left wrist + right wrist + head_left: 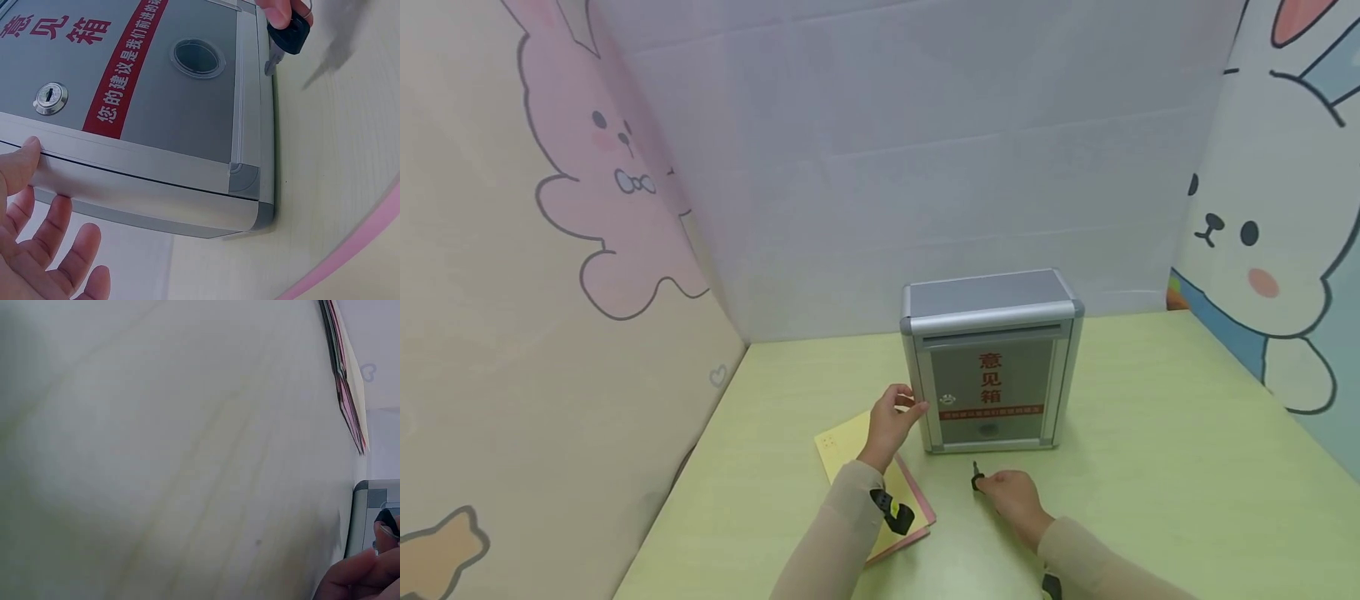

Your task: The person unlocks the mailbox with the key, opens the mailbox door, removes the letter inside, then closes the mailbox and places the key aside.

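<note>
A grey metal suggestion box (992, 300) with silver edges and red lettering stands upright on the table. Its front has a round keyhole lock (50, 97) near the left side. My left hand (891, 425) is at the box's left edge, thumb on the front frame and index fingertip at the side; the other fingers are loosely spread. In front of the box, my right hand (1015, 500) pinches a key (976, 475) with a black head, its blade pointing at the box. The left wrist view shows the same key (290, 34) close to the box's bottom edge, apart from the lock.
Yellow and pink sheets (842, 442) lie stacked on the table (1180, 433) left of the box, partly under my left forearm. White cloth (887, 167) hangs behind, and walls with cartoon rabbits (602, 150) stand on both sides.
</note>
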Demonstrator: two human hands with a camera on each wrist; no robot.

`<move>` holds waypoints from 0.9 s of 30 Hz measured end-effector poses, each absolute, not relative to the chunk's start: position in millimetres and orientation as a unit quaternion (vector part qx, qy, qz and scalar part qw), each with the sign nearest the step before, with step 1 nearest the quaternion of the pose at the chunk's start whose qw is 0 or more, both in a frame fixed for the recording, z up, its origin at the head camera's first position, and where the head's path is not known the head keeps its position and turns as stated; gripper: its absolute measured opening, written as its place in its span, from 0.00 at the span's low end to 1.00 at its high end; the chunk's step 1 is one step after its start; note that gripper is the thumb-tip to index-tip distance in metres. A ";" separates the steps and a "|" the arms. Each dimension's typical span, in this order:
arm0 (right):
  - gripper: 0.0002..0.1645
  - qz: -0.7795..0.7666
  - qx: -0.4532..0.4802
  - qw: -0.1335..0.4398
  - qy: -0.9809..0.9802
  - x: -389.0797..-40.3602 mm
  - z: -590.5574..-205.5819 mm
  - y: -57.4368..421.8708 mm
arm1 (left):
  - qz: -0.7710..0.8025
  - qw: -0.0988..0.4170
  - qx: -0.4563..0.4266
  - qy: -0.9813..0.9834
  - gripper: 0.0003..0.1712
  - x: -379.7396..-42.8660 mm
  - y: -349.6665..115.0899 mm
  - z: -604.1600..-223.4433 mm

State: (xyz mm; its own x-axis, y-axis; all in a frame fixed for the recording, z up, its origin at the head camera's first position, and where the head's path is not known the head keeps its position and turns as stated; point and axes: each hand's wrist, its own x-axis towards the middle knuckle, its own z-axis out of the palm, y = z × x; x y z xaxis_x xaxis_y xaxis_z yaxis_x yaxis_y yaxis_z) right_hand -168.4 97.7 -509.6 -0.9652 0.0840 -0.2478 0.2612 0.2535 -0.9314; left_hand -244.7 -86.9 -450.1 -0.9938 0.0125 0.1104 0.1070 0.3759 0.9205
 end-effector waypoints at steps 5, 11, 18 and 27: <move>0.14 -0.593 0.116 0.076 0.793 -169.2 -510.7 99.3 | -0.554 0.045 -0.036 -0.830 0.14 -244.5 -86.8 -450.0; 0.11 -0.574 0.110 0.077 0.808 -169.7 -510.3 100.6 | -0.556 0.045 -0.039 -0.829 0.13 -245.3 -86.5 -450.2; 0.13 -0.567 0.103 0.076 0.814 -170.8 -513.9 101.1 | -0.560 0.043 -0.032 -0.827 0.13 -243.9 -86.6 -448.5; 0.13 -0.537 0.092 0.075 0.835 -174.6 -517.2 103.6 | -0.559 0.042 -0.031 -0.827 0.13 -245.1 -85.5 -449.5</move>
State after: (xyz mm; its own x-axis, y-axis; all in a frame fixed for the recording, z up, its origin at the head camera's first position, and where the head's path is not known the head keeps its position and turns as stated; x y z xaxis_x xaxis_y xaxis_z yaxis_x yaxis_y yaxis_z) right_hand -174.6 103.6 -517.2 -0.9717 0.0739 -0.2243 0.2347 0.4059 -0.8833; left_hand -245.1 -85.5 -449.5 -0.9946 0.0040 0.1039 0.0979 0.3727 0.9228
